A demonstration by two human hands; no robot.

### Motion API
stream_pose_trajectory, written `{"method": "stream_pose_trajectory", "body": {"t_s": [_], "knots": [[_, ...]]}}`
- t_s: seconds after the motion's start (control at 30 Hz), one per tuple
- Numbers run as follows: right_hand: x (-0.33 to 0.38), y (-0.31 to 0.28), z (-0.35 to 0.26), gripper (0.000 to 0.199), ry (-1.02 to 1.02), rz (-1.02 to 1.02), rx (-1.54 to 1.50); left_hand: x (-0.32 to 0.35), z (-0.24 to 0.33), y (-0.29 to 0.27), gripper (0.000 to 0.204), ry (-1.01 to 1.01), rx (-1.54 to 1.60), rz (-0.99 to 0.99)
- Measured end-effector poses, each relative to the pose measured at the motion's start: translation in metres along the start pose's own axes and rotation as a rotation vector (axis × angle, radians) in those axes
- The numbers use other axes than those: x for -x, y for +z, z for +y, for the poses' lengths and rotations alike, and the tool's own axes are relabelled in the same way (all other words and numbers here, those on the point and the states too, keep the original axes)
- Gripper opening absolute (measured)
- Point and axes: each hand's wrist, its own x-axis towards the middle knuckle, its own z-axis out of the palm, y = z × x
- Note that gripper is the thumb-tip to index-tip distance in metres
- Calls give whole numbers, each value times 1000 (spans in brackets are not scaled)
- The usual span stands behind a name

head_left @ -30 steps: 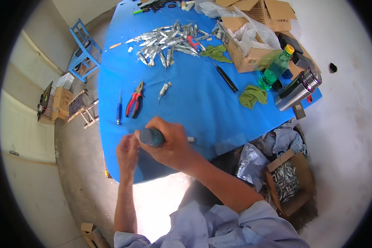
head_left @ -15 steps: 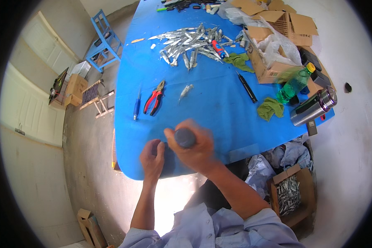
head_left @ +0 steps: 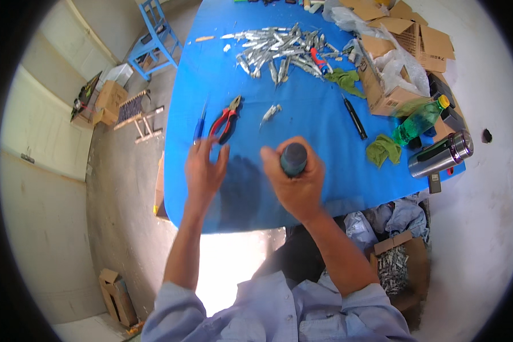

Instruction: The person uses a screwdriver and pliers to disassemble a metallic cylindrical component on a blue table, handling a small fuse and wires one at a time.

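Observation:
My right hand (head_left: pixel 299 185) is closed around a thick dark cylinder (head_left: pixel 294 159), seen end-on. Its round end is dark grey-green, its lower part is hidden, and its exact kind does not show. Over the left part of the blue table (head_left: pixel 336 154), my left hand (head_left: pixel 204 171) reaches forward with fingers apart. Its fingertips are at the handles of the red-and-black pliers (head_left: pixel 227 121); whether they touch cannot be made out. A blue-handled screwdriver (head_left: pixel 199 128) lies just left of the pliers. Farther on rests a small whitish-silver piece (head_left: pixel 271 113).
A heap of silvery metal pieces (head_left: pixel 279 51) covers the far middle. To the right lie a black pen-like tool (head_left: pixel 355 118), a green cloth (head_left: pixel 383 150), a green bottle (head_left: pixel 419 122), a steel flask (head_left: pixel 439 157) and a cardboard box (head_left: pixel 390 102). Below stands a box of metal pieces (head_left: pixel 419 268).
My left hand has moved forward to the pliers' handles, its fingers spreading. My right hand has shifted right and away from the left, still holding the dark cylinder. The view has shifted slightly.

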Motion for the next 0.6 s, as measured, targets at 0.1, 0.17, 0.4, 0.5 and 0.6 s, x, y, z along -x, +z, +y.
{"method": "stream_pose_trajectory", "body": {"t_s": [0.1, 0.17, 0.4, 0.5, 0.6], "knots": [[0, 0, -2, 25, 71, -6, -31, -34, -15, 16, 38, 31, -149, -73], [2, 2, 1, 24, 60, 11, -45, -43, -27, 29, 44, 22, -224, -119], [4, -4, -3, 22, 93, 37, -69, -47, -58, 54, 48, -29, -240, -200], [5, -6, 1, 22, 84, 24, -37, -53, -64, 54, 55, -73, -292, -307], [4, -4, 1, 23, 59, 65, 46, -59, -59, 52, 57, -94, -300, -352]]}}
